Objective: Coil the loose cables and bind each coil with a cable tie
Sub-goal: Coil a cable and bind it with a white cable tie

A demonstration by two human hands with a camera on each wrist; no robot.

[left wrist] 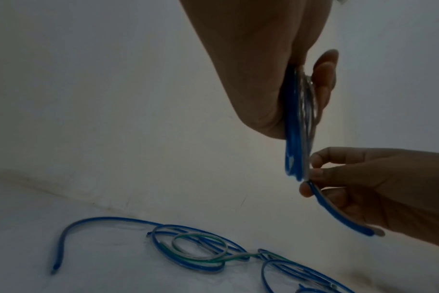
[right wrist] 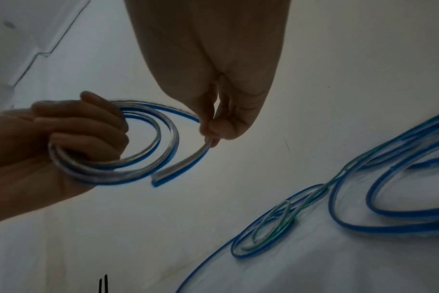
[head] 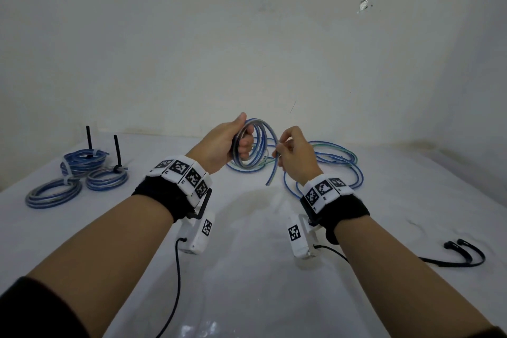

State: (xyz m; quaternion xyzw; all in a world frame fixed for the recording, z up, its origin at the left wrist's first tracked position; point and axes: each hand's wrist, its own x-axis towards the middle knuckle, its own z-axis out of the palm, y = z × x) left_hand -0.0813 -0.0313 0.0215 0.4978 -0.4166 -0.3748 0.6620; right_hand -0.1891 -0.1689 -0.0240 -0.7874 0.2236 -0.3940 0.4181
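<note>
Two hands hold a blue and clear cable coil (head: 253, 143) up above the white desk (head: 247, 269).

The left hand (head: 227, 143) has its fingers curled through the coil and grips it; the right hand (head: 293, 156) pinches the coil's loose end (head: 273, 173), which hangs down. Behind the coil, a heap of loose cables (head: 332, 164) lies on the desk, partly hidden by both hands, so how many there are cannot be told. Far to the left of the coil lie three tied coils (head: 79, 175), two with black cable ties (head: 117, 152) sticking up. To the right of the coil, near the desk's edge, lie spare black ties (head: 461, 254). The desk is white and a bit shiny. A plain white wall (head: 247, 35) with a small chipped spot stands behind it.
</note>
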